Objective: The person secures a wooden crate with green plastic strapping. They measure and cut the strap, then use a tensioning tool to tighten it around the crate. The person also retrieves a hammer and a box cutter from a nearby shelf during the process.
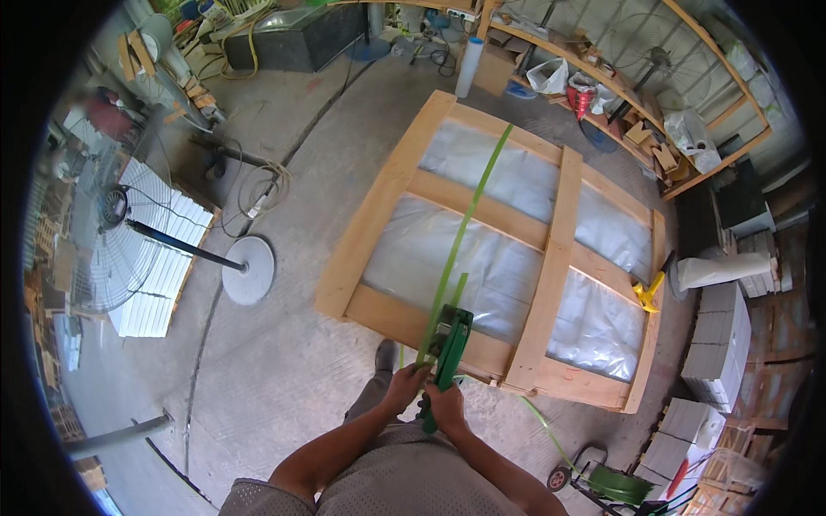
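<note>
A wooden crate [551, 284] with slatted top lies in front of me, clear plastic film [447, 249] showing between its boards. A green plastic strap [471, 211] runs over it from the far edge to the near edge. At the near edge a green hand strapping tool [452, 348] sits on the strap line. My right hand [445, 407] is closed around the tool's handle. Just left of it, my left hand [405, 389] is closed on the strap beside the tool; its fingertips are partly hidden. A yellow tool [650, 293] rests on the crate's right side.
A pedestal fan [248, 269] stands at left by a stack of white panels [155, 258]. Wooden shelving [602, 77] is at the far right. Stacked grey-white blocks [717, 344] line the right. A wheeled strap dispenser [615, 483] stands at lower right. Cables [271, 185] lie on the floor.
</note>
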The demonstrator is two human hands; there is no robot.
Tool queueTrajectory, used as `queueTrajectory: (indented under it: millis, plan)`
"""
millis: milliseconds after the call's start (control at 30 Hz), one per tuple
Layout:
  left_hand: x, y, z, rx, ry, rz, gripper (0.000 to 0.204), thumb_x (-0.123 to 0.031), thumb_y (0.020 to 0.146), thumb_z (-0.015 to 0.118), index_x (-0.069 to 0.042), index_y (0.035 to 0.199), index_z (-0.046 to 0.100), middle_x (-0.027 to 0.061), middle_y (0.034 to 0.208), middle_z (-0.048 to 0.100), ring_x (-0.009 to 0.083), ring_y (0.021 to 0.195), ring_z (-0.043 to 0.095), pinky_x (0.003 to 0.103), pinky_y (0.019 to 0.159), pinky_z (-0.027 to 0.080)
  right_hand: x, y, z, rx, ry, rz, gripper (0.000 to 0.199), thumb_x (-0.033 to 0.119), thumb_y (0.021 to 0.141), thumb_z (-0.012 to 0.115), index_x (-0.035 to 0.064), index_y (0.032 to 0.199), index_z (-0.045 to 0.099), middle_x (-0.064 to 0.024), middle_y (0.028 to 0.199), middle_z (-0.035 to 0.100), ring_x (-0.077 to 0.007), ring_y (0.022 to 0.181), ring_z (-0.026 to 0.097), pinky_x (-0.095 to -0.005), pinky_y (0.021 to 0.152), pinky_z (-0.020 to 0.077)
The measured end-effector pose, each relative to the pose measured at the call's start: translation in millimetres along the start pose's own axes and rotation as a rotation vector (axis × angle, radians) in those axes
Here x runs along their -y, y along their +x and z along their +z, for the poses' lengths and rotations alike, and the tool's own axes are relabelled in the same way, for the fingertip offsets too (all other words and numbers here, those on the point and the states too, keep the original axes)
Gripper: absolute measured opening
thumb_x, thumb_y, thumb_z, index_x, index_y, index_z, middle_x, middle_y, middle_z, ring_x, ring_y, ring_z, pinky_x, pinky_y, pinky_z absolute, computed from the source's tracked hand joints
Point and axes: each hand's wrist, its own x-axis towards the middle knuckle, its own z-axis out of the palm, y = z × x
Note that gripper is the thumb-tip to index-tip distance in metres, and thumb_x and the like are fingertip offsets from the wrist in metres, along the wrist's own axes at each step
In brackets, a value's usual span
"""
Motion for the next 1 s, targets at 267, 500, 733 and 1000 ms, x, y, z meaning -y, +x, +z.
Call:
queueTrajectory:
  millis: [267, 500, 733, 1000]
  plan:
    - [-2, 23, -34, 0.112, 0.058, 0.078, 0.031, -0.025, 0.089, 0.053, 0.003, 0.100, 0.062, 0.0153, 0.082, 0.067, 0.0223, 0.075, 0.065, 0.032, 0.069, 0.048, 44, -9, 19, 0.027, 0.068, 0.055, 0.024, 0.019, 0.079, 0.060, -0.0048, 0.086, 0.060, -0.0123, 0.069, 0.064, -0.0211, 0.059, 0.065, -0.0331, 0.053, 0.0504]
    - [1, 24, -60, -0.121, 0.390, 0.058, 0.032, -0.033, 0.088, 0.055, -0.001, 0.091, 0.059, 0.0224, 0.083, 0.064, 0.0404, 0.082, 0.061, 0.047, 0.071, 0.046, 64, -16, 10, 0.096, 0.193, 0.181, 0.029, 0.024, 0.079, 0.063, -0.0036, 0.087, 0.061, -0.0094, 0.070, 0.063, -0.0182, 0.060, 0.062, -0.0306, 0.054, 0.0499]
    - [-49, -13, -72, 0.039, 0.243, 0.098, 0.033, -0.032, 0.093, 0.043, -0.004, 0.086, 0.057, 0.0155, 0.066, 0.057, 0.0308, 0.062, 0.060, 0.041, 0.060, 0.046, 86, -28, 9, -0.240, -0.359, -0.054, 0.051, 0.037, 0.077, 0.066, -0.0046, 0.105, 0.056, -0.0172, 0.093, 0.064, -0.0246, 0.082, 0.063, -0.0367, 0.070, 0.0492]
    - [-43, -52, -57, 0.165, 0.163, 0.276, 0.036, -0.031, 0.096, 0.041, -0.003, 0.078, 0.054, 0.0032, 0.061, 0.050, 0.0099, 0.053, 0.048, 0.026, 0.050, 0.040, 115, -27, 16, -0.471, -0.448, -0.438, 0.033, 0.033, 0.084, 0.062, 0.0053, 0.102, 0.059, -0.0145, 0.095, 0.064, -0.0335, 0.093, 0.058, -0.0428, 0.081, 0.0456]
